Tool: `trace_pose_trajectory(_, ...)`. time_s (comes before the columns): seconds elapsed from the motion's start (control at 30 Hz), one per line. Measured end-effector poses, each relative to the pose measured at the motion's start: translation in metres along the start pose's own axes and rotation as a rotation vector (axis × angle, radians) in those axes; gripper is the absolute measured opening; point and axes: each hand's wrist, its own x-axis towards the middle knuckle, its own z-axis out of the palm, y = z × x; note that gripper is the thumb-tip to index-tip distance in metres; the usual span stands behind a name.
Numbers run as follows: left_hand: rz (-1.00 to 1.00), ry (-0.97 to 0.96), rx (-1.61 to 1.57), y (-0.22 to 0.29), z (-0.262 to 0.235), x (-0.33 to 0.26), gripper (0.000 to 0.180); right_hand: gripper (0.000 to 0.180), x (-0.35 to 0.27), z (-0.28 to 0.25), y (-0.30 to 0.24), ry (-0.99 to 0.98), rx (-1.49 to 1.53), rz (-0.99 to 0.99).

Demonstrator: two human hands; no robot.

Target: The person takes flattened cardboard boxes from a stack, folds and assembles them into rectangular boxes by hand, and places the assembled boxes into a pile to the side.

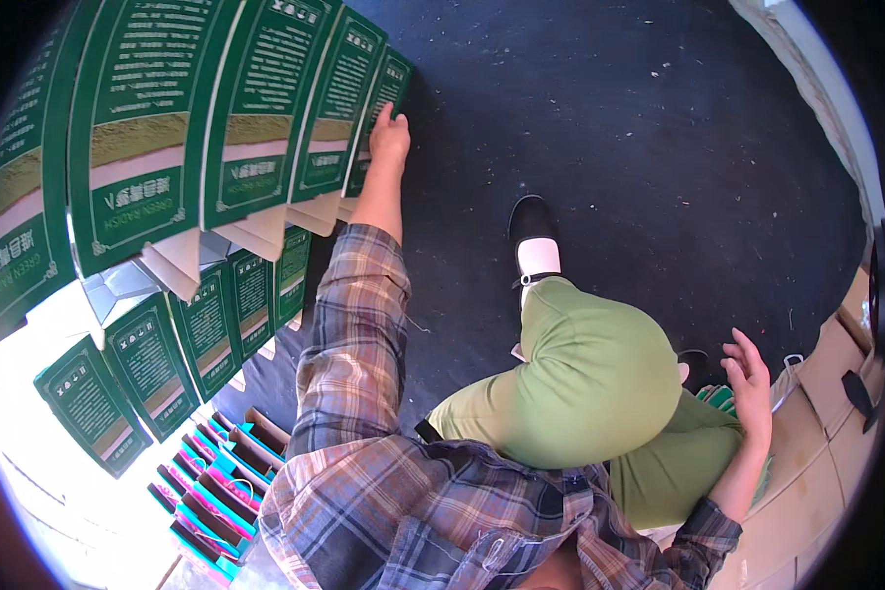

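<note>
My left arm in a plaid sleeve reaches forward. My left hand (pixel 390 140) is against the rightmost tall green carton (pixel 388 87) of the upper row. A finger or two point up along the carton's face, the others are curled or hidden, and I see no grip round the carton. My right hand (pixel 750 382) hangs at the right beside my bent knee, fingers apart, holding nothing. More green cartons (pixel 251 118) stand side by side in the upper row, with printed panels and loose pale flaps at their lower ends.
A second row of green cartons (pixel 205 329) stands nearer, at the left. Below it are blue and pink open boxes (pixel 216 492) with cord handles. Brown cardboard boxes (pixel 806 472) are stacked at the right. Dark floor (pixel 619 128) spreads ahead of my black shoe (pixel 533 218).
</note>
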Motion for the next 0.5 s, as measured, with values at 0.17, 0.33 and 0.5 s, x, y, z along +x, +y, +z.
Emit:
trace_pose_trajectory(0.17, 0.021, 0.051, 0.086, -0.023, -0.023, 0.041, 0.056, 0.049, 0.005, -0.001, 0.005, -0.021, 0.014, 0.062)
trace_pose_trajectory(0.33, 0.002, 0.014, 0.103, -0.030, -0.036, 0.057, 0.066, 0.048, 0.002, 0.002, 0.011, -0.013, -0.007, 0.118)
trace_pose_trajectory(0.5, 0.040, 0.017, 0.130, -0.043, -0.054, 0.065, 0.075, 0.047, 0.009, 0.014, -0.013, -0.002, -0.011, 0.170)
